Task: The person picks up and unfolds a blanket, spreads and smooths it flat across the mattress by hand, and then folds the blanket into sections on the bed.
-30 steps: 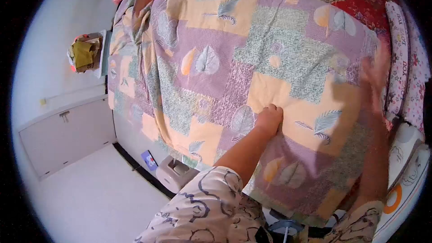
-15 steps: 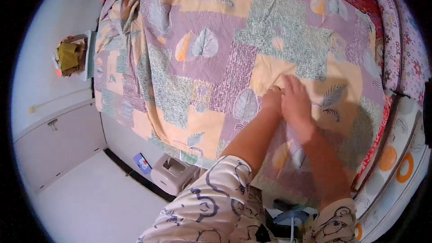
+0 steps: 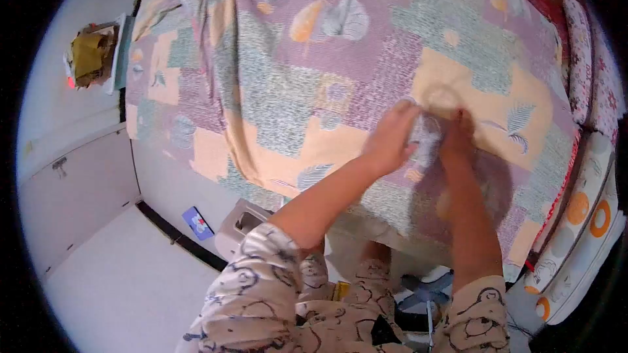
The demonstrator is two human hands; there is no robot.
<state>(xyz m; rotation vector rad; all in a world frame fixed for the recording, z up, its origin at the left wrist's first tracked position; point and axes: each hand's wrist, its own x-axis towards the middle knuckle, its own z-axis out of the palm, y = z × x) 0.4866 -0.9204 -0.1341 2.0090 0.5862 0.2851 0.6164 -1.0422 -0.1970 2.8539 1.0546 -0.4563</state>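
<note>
A patchwork bedspread (image 3: 281, 85), printed with leaves in purple, green and cream blocks, covers the bed before me. Over its right part is my left hand (image 3: 391, 136), thumb apart from the fingers and nothing visible in it. My right hand (image 3: 459, 138) is a short way to the right, seen edge-on and blurred, so its fingers are hard to make out. A grey leaf print shows between the two hands. Shadows fall on the cloth around them; whether either hand touches it, I cannot tell.
Folded floral bedding (image 3: 581, 59) and a cushion with orange circles (image 3: 579, 206) lie along the right edge. A beige plastic stool (image 3: 239, 222) stands by the bed's near side, beside a purple card-like item (image 3: 197, 222). Bunched cloth (image 3: 219, 39) lies left.
My hands were together on the cloth, one against the other; now they are apart, with a gap between them. The view has shifted, and the bedspread sits lower and larger in it.
</note>
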